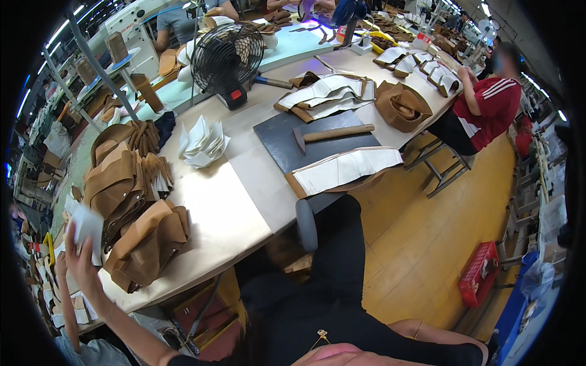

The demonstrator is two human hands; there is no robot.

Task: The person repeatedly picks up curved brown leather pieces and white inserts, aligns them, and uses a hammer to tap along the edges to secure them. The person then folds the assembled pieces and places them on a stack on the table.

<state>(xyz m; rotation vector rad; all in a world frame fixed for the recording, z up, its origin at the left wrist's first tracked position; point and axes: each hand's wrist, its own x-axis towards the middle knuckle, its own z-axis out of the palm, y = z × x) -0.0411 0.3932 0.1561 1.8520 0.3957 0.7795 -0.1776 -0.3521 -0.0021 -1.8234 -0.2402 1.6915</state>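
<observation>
My left hand is raised at the far left, beyond the near stacks of brown pieces. Its fingers are closed on a blurred white piece, whose material I cannot make out. Close beside it, a co-worker's forearm reaches up from a grey sleeve. Of my right arm only a part with a thin bracelet shows; the hand is hidden. Before me a long white-lined brown panel lies along the table edge. Behind it, a hammer with a wooden handle rests on a dark slab.
Folded brown pieces and a pile of white sheets lie on the table's left. A black fan stands at the back. To the right, a person in red sits on a stool; a red crate is on the floor.
</observation>
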